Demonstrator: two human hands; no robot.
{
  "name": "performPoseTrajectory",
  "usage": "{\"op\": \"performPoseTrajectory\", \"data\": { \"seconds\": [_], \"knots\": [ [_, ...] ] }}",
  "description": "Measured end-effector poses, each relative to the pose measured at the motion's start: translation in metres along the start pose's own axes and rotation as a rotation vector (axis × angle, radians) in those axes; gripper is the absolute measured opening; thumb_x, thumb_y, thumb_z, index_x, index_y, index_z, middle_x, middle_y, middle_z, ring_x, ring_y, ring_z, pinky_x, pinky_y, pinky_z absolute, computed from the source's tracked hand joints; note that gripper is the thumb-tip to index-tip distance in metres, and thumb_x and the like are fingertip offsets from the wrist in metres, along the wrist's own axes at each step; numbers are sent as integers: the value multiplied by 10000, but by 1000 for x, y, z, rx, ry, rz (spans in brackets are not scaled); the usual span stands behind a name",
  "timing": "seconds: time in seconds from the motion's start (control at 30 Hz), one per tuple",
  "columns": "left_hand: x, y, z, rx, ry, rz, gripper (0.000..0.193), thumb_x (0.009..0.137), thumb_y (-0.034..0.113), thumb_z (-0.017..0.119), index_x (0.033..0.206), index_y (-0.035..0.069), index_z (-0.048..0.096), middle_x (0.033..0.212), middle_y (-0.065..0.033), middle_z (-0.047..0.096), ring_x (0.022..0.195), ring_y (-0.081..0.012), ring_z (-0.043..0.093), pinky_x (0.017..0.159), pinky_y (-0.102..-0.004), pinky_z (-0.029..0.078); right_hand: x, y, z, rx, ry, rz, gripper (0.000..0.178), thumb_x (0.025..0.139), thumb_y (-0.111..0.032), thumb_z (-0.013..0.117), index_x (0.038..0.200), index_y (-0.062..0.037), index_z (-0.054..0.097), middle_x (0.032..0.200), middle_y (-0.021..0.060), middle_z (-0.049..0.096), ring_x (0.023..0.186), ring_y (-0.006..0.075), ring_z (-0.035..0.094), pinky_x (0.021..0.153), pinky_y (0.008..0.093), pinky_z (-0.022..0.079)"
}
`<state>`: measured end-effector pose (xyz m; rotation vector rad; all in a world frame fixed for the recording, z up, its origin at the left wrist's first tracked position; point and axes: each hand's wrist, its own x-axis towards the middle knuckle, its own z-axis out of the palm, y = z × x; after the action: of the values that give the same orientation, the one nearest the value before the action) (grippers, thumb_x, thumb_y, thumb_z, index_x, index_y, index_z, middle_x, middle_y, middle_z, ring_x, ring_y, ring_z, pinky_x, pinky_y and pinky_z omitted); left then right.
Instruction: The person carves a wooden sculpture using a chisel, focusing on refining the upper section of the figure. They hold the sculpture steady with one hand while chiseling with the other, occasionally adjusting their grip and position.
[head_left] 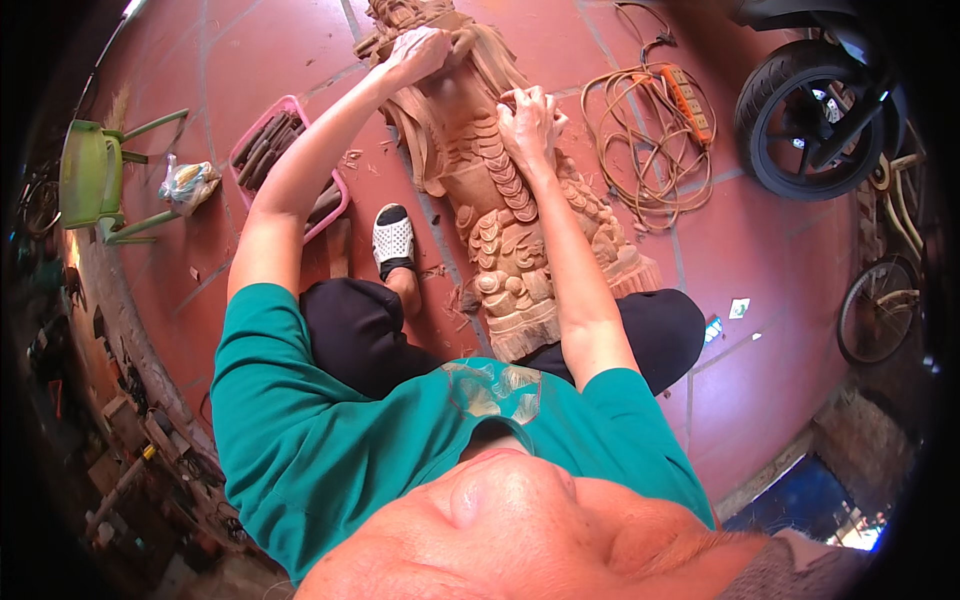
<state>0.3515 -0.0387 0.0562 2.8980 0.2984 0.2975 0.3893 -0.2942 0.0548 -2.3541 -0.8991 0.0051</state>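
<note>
A carved wooden statue (470, 150) lies lengthwise in front of me, its base between my knees and its head at the far end. Scale-like rows and rounded relief cover its middle and lower parts. My left hand (420, 55) is closed over the upper part, just below the head. What its fingers hold, if anything, is hidden. Farther down, at the statue's right side, my right hand (532, 122) has its fingers bent and pressed together against the wood. Anything in that grip is too small to make out.
Left of the statue, a pink basket (342, 207) holds dark-handled tools (268, 148). A green chair (92, 175) and a plastic bag (190, 183) are farther left. To the right lie a coiled cord (640, 180) and an orange power strip (686, 105), near a motorbike wheel (755, 125). Wood chips are scattered about.
</note>
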Motion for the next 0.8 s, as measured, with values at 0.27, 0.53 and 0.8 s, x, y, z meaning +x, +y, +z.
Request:
{"op": "performPoseTrajectory", "data": {
  "seconds": [0.27, 0.53, 0.8],
  "knots": [
    [17, 4, -33, -91, -154, -106, 221, 884, 220, 576, 864, 29, 686, 762, -194, 679, 736, -354, 682, 662, -453, 531, -4, 5, 3, 6, 31, -13, 208, 815, -232, 665, 1004, -148, 690, 1071, 70, 579, 1134, 278, 498, 989, 532, 318],
    [-14, -7, -6, 15, -81, -1, 176, 888, 187, 575, 953, 54, 671, 831, -188, 689, 771, -367, 675, 688, -449, 522, -2, 1, 4, 22, 31, -24, 208, 820, -225, 660, 1010, -146, 686, 1066, 74, 577, 1130, 279, 503, 995, 537, 315],
    [2, -5, -19, -178, 6, -179, 221, 878, 240, 594, 1003, 86, 690, 870, -159, 701, 803, -313, 692, 709, -435, 520, -1, -2, 2, 7, -1, 4, 207, 824, -228, 674, 1013, -147, 694, 1093, 73, 586, 1148, 270, 496, 997, 526, 313]
  ]
}}
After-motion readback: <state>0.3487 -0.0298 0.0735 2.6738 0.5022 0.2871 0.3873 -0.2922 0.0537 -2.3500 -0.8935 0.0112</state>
